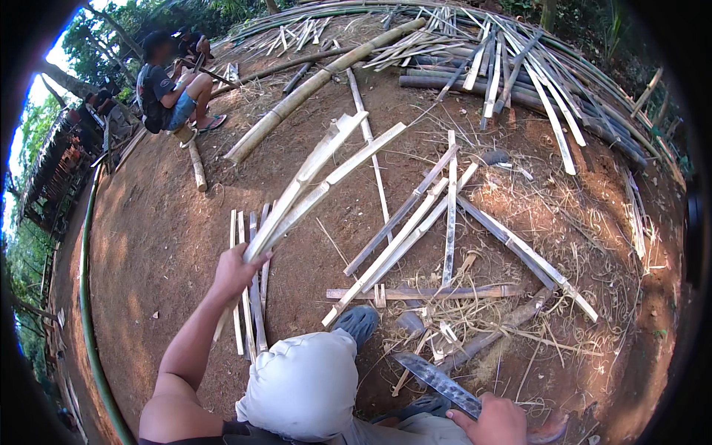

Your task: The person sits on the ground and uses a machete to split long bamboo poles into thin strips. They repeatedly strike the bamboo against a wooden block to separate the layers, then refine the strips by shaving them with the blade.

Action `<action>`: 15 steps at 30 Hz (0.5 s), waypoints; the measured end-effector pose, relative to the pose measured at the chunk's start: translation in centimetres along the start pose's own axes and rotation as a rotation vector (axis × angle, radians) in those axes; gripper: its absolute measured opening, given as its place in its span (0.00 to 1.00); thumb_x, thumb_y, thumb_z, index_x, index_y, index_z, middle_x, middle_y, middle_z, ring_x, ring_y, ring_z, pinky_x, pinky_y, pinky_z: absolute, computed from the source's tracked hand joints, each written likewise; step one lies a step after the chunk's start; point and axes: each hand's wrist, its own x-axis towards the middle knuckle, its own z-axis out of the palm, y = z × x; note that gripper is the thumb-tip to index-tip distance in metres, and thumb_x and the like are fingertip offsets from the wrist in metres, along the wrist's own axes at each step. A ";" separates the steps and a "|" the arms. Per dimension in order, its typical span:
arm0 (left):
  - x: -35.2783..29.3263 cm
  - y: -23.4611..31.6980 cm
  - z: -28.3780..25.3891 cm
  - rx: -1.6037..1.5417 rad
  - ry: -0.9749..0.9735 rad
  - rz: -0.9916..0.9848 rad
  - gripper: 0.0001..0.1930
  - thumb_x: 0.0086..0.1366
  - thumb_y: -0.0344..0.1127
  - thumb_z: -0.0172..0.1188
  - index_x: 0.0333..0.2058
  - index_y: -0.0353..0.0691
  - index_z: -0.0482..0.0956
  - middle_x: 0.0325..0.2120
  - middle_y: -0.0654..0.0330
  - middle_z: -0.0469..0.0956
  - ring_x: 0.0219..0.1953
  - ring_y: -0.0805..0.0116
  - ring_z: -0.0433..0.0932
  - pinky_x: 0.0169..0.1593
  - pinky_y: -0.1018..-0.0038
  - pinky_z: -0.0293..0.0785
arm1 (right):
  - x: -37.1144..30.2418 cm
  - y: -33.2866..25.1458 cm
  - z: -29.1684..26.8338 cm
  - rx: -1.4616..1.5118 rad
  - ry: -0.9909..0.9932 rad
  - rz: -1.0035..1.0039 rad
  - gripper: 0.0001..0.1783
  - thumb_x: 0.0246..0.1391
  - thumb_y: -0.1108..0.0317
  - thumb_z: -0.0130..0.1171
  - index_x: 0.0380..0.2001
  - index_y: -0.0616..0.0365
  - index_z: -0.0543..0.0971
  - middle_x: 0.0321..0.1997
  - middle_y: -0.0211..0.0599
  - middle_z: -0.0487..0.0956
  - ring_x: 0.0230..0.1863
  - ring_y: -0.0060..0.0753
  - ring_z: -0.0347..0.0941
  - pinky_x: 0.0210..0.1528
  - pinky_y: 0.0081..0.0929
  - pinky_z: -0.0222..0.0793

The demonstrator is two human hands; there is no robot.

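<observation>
Two split bamboo strips (315,167), pale on their inner side, rise up and to the right from my left hand (237,274), which is closed round their lower ends. Low on the right, my right hand (495,421) grips a machete (439,382) by its handle. Its dark, broad blade points up and left over shavings, apart from the held strips. More bamboo strips (245,289) lie on the ground just beyond my left hand. Between my hands is my bent knee (304,389) in light trousers, with a grey shoe (357,324) beyond it.
Crossed bamboo strips (452,215) lie ahead, with curled shavings (571,282) to their right. A thick bamboo pole (319,89) rests farther off. Piled strips and poles (512,81) fill the far right. A seated person (167,89) is at far left. One green pole (89,297) runs along the left.
</observation>
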 end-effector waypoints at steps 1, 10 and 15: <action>-0.9 -1.2 1.3 -0.052 -0.011 -0.062 0.27 0.60 0.56 0.67 0.38 0.31 0.79 0.18 0.59 0.77 0.17 0.71 0.76 0.23 0.70 0.73 | 0.2 -0.1 0.0 -0.015 -0.019 0.006 0.33 0.52 0.38 0.61 0.36 0.64 0.78 0.36 0.59 0.80 0.42 0.61 0.77 0.45 0.52 0.72; 11.6 -1.1 4.7 -0.619 -0.057 -0.205 0.32 0.60 0.58 0.66 0.37 0.25 0.79 0.21 0.58 0.75 0.16 0.69 0.74 0.21 0.70 0.74 | 3.8 -1.1 1.2 -0.068 -0.218 0.138 0.39 0.51 0.34 0.59 0.44 0.65 0.79 0.42 0.61 0.80 0.48 0.61 0.76 0.49 0.51 0.71; 34.3 2.1 -7.2 -0.727 0.029 -0.037 0.38 0.61 0.66 0.58 0.47 0.30 0.76 0.37 0.49 0.80 0.37 0.60 0.82 0.38 0.63 0.78 | 5.3 -2.2 1.1 -0.089 -0.271 0.153 0.43 0.50 0.31 0.57 0.47 0.66 0.79 0.44 0.63 0.79 0.49 0.63 0.76 0.51 0.51 0.71</action>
